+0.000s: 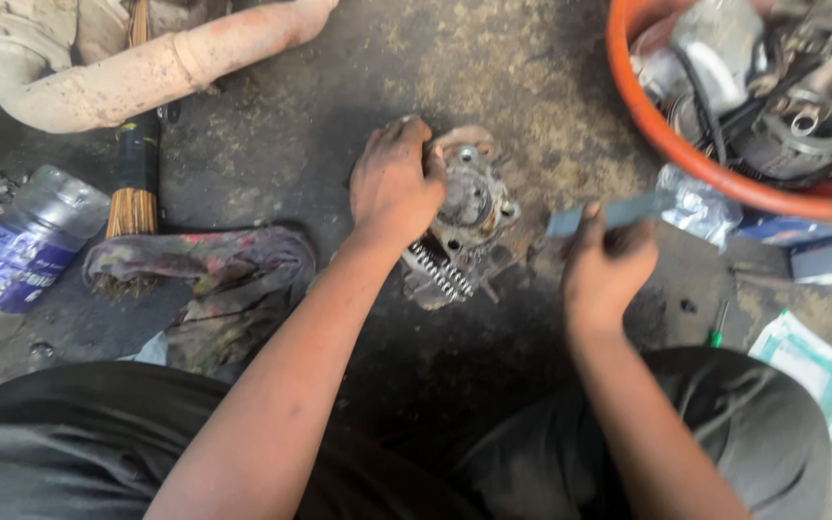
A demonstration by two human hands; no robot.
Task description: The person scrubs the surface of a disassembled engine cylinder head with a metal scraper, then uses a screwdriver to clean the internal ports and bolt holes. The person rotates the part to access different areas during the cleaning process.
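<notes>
1. The scene was lit by soft, even daylight, moderately bright, with no hard-edged shadows.
2. A broad dim patch lay on the floor (493, 58) just in front of the person's knees, between the forearms.
3. The right hand (607, 274) and the flat blue-grey strip (609, 214) it gripped were smeared by motion blur.
4. The left hand (395, 183) showed fairly sharp.
5. Pale glare sat on the plastic bottle (21, 246) and the crumpled wrapper (695, 204).
6. The edges looked slightly stretched and soft.

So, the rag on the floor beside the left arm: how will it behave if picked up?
The rag lies crumpled in folds, so it would probably hang floppy. It looks like thin cloth, likely light. Its stains suggest grease, so it may feel slick.
</notes>
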